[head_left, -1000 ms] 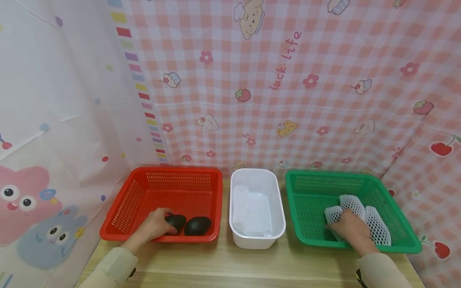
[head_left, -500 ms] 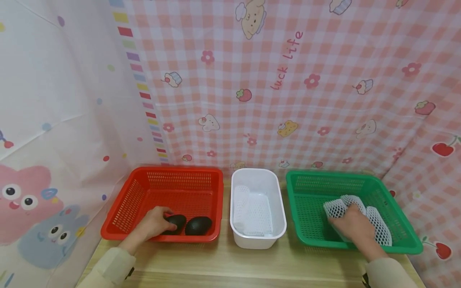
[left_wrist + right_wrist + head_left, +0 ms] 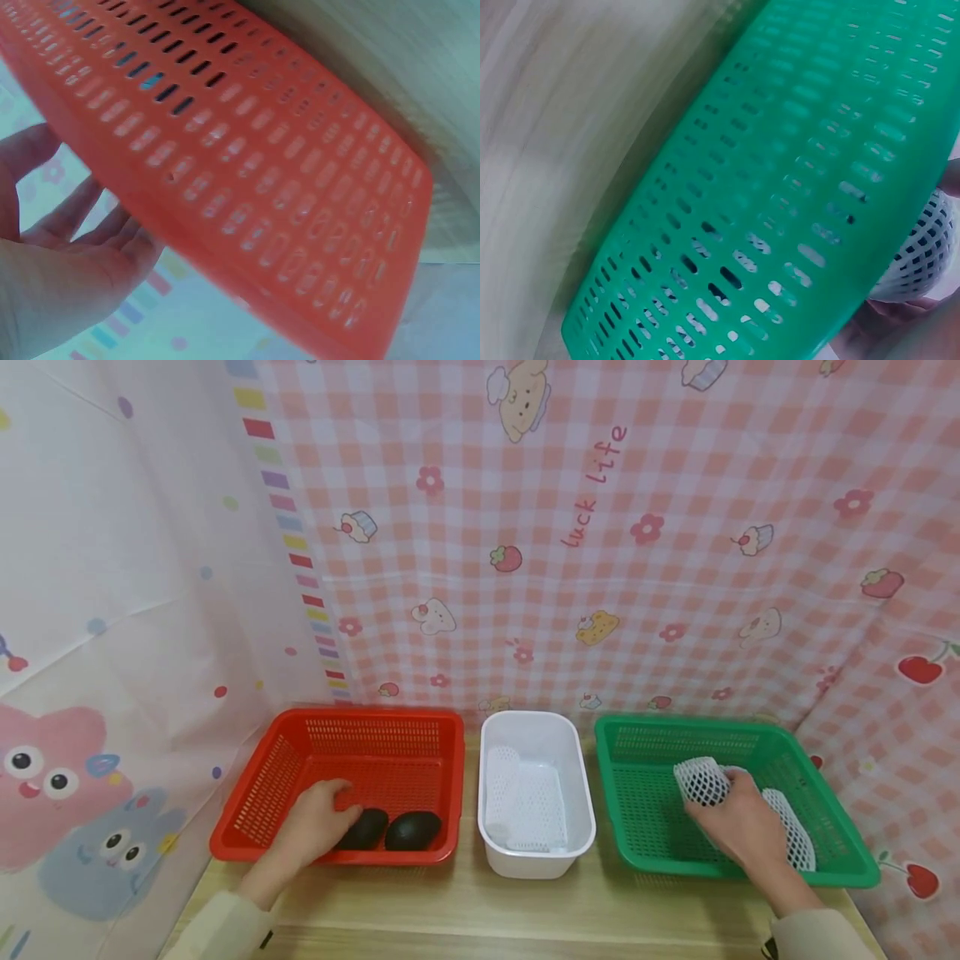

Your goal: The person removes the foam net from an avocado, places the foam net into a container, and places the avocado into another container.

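My right grip [image 3: 738, 827], to the right of the white tub [image 3: 525, 865], is clamped on a white foam net [image 3: 703, 783], thumb and fingers curled round it inside the green basket [image 3: 633, 814], its mesh end poking out toward the tub. Dark shows through the mesh; whether something sits inside, I cannot tell. Another foam net [image 3: 797, 837] lies in that basket, farther from the tub. On the tub's other side, in the red basket [image 3: 375, 735], my left grip [image 3: 311, 825] is apart — thumb and fingers parted just beside the outer avocado [image 3: 369, 829]; whether the thumb touches it, I cannot tell. The inner avocado [image 3: 413, 832] lies between that one and the tub. To do this well, I should pinch the net lightly so the foam keeps its shape, and raise it clear of its neighbour before any sideways pull. On the left, I'd best set thumb and fingertips on opposite flanks of the fruit — the rounded skin could slip, and a nudge might roll it toward the tub.
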Available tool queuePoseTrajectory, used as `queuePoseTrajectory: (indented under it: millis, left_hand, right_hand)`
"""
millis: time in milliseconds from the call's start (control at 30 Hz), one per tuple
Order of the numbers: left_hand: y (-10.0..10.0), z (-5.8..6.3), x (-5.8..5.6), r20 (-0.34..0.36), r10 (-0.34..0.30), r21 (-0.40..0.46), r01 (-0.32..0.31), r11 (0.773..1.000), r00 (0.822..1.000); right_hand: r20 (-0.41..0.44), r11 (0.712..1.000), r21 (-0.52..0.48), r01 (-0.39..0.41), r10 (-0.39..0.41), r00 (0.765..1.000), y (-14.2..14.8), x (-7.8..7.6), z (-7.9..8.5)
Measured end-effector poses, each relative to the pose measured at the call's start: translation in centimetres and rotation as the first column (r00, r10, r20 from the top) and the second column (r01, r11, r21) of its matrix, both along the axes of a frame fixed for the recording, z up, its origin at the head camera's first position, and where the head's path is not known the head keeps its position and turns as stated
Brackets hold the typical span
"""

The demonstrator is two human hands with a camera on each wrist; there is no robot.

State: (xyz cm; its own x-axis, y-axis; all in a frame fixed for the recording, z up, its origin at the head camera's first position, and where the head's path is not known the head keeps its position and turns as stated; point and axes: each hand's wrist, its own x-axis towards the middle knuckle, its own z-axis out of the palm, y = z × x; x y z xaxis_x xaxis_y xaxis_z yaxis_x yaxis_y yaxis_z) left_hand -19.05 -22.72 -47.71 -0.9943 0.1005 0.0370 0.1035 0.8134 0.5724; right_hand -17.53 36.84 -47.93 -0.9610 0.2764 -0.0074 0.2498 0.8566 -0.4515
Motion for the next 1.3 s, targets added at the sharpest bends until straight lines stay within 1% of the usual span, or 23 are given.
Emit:
queuePoseTrajectory:
  millis: [100,200,367,467,633,733,867,1067,1300]
  left_hand:
    - [0.5,0.6,0.6,-0.047,0.011,-0.002,-0.012,1.0,0.999]
    - [0.9,1.0,0.9,-0.09,0.016,-0.007,-0.016,1.0,0.996]
    - [1.4,1.6,1.4,-0.139,0.025,0.004,-0.025,1.0,0.99]
    - [1.8,2.0,1.8,-0.181,0.028,0.013,-0.026,1.0,0.983]
    - [2.6,2.2,2.4,-0.255,0.012,0.0,-0.013,1.0,0.967]
    - [3.1,2.3,2.9,-0.268,0.002,-0.004,-0.003,1.0,0.963]
    - [3.8,2.6,3.5,-0.276,-0.005,0.013,0.009,1.0,0.961]
    - [4.6,2.8,4.1,-0.301,0.004,0.041,0.009,0.999,0.954]
    - [4.9,2.7,4.5,-0.307,0.017,0.057,0.0,0.998,0.952]
  right_hand:
    - [-0.01,1.0,-0.01,-0.006,0.006,1.0,-0.3,0.3,0.2]
    - [-0.034,1.0,-0.014,-0.006,0.006,0.999,-0.6,0.7,0.5]
    - [-0.091,1.0,-0.009,-0.018,0.017,0.996,-1.3,1.3,0.7]
    - [-0.118,1.0,-0.007,-0.02,0.019,0.993,-1.7,1.6,1.0]
    - [-0.168,0.999,-0.003,-0.032,0.031,0.985,-2.7,2.2,1.4]
    - [-0.19,0.999,0.002,-0.042,0.041,0.981,-3.2,2.5,1.7]
    - [-0.208,0.999,0.007,-0.052,0.052,0.977,-4.1,3.0,2.0]
    - [-0.218,0.998,-0.004,-0.065,0.062,0.974,-5.1,3.6,2.0]
    - [-0.301,0.996,0.012,-0.087,0.086,0.95,-6.5,4.2,2.0]
